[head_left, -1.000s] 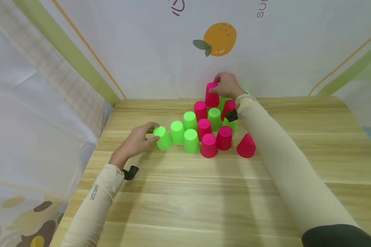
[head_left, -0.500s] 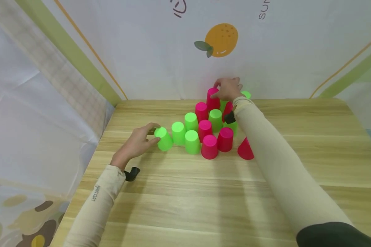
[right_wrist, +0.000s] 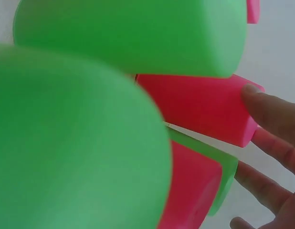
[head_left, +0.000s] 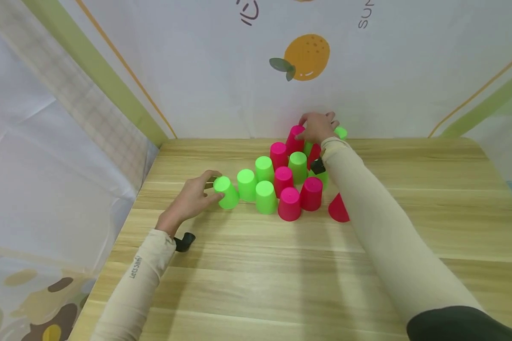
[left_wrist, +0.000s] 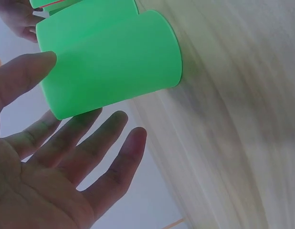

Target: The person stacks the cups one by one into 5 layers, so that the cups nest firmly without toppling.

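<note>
Toward the back of the table, my right hand [head_left: 317, 127] pinches a pink cup [head_left: 294, 141], which leans slightly to the right. In the right wrist view the thumb lies on that pink cup [right_wrist: 200, 107] near its base, with a finger on the far side; the other fingers extend past a green cup behind it. My left hand [head_left: 194, 196] loosely holds the leftmost green cup [head_left: 225, 195], thumb on one side and fingers on the other. From the left wrist, the outer fingers [left_wrist: 120, 164] of that hand spread away from the green cup [left_wrist: 114, 67]. These cups stand mouth down.
Between the hands, several upside-down green cups [head_left: 265, 198] and pink cups [head_left: 289, 204] stand in a close group. One pink cup [head_left: 338, 210] sits apart, partly hidden by the right sleeve. A white printed cloth [head_left: 222, 85] hangs behind the wooden table [head_left: 256, 274].
The right hand has come down and slightly right with the pink cup, which now tilts more. The left hand stays at its green cup, nearly still.
</note>
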